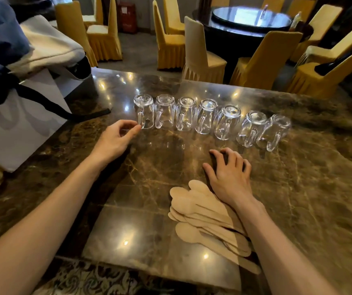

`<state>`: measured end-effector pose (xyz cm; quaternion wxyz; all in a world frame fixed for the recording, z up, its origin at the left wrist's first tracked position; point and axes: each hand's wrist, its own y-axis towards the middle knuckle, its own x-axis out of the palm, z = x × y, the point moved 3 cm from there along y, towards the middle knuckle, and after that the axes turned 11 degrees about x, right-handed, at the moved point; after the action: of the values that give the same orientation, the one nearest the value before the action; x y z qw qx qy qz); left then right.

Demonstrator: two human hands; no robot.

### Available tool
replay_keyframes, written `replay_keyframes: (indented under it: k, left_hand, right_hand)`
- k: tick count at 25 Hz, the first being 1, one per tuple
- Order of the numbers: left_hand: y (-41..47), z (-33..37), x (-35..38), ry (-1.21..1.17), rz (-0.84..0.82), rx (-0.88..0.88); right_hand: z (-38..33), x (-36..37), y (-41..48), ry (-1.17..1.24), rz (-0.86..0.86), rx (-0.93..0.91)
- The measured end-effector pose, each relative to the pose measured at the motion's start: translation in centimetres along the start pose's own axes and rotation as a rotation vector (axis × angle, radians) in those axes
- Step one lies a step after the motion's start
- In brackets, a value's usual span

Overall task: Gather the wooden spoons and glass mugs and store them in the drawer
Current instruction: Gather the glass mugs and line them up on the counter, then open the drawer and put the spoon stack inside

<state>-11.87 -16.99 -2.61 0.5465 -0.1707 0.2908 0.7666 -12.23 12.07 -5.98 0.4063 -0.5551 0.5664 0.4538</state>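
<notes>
Marble counter [149, 167], banquet room behind. Seven glass mugs [207, 116] lined upside down; wooden spoons [202, 213] heaped near front edge. Nothing stored yet; drawer not seen. Left hand [115, 139] loosely curled, empty, beside end mug's handle. Right hand [228, 175] spread on counter, empty.

Seven mugs [206, 116] stand in a row across the middle of the table [149, 177], with the left hand [115, 141] just beside the leftmost one. The spoons [202, 211] lie piled near the front edge, right of centre; the right hand [228, 175] rests on the table between pile and row, its wrist over the pile. A bag [21, 124] sits at the table's left end, and chairs [200, 54] and a round table [251, 18] stand behind
</notes>
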Motion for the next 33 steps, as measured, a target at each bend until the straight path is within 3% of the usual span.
replay_keyframes:
  k: [6, 11, 15, 19, 21, 23, 28, 30, 33]
  left_hand:
    - [-8.6, -0.1, -1.7, 0.325, -0.212, 0.200]
    - [-13.4, -0.2, -0.8, 0.633, -0.338, 0.268]
    - [-13.4, -0.7, -0.4, 0.694, -0.321, 0.293]
    - [-13.6, -1.5, 0.1, 0.698, -0.320, 0.283]
    - [-13.7, -1.4, 0.1, 0.691, -0.311, 0.279]
    - [-13.8, -1.3, 0.0, 0.688, -0.299, 0.282]
    - [-14.3, -1.1, -0.1, 0.732, -0.258, 0.247]
    - [-14.9, -1.2, 0.0, 0.732, -0.254, 0.206]
    - [-15.2, -1.2, 0.0, 0.698, -0.226, 0.228]
  right_hand:
    - [-0.2, -0.9, 0.1, 0.088, -0.075, 0.056]
    - [-2.2, -3.3, -2.9, 0.189, -0.009, 0.058]
    - [-4.3, -5.7, -8.4, 0.670, 0.062, 0.120]
    - [-6.5, -5.7, -16.3, 1.550, -0.076, 0.342]
    - [-7.4, -4.1, -20.3, 1.854, -0.162, 0.478]
    - [-7.5, -1.7, -23.7, 1.982, -0.146, 0.678]
    - [-6.5, 5.3, -29.0, 2.169, -0.150, 1.467]
    - [-6.6, 6.7, -29.1, 2.219, -0.227, 1.539]
    - [-7.3, 7.6, -28.3, 2.293, -0.270, 1.495]
